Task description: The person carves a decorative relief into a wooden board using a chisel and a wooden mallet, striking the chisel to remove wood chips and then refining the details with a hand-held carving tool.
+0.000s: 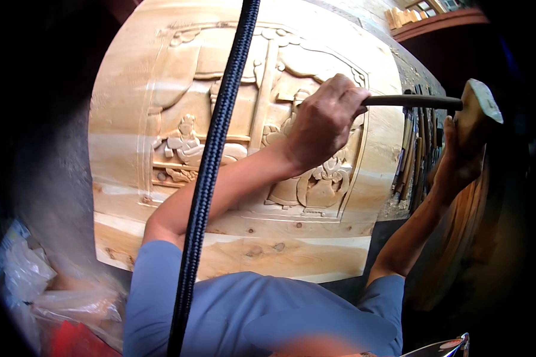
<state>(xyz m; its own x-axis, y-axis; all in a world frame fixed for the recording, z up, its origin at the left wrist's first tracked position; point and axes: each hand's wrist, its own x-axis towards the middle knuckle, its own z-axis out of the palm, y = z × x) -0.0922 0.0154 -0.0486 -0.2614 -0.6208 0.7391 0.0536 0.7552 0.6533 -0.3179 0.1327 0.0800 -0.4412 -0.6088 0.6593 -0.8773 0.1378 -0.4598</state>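
Observation:
Over the right part of a pale carved wooden panel [232, 229], my left hand [327, 122] is closed around the end of a slender dark handle. The handle runs right, slightly bowed, to the blocky head of a hammer-like tool [411, 101]; its exact kind is unclear. Beyond the panel's right edge, my right hand [461, 163] grips that head from below, thumb raised along its side. The head has a pale flat face and a brownish side. Carved in relief on the panel are figures, a post and draped shapes, partly hidden by my left forearm.
Several chisels [420, 149] lie in a row beside the panel's right edge, partly behind my right arm. A black braided cable [217, 143] crosses in front of the view. Clear plastic bags [30, 271] lie at lower left, near something red [74, 340]. A reddish-brown ledge [438, 24] stands at top right.

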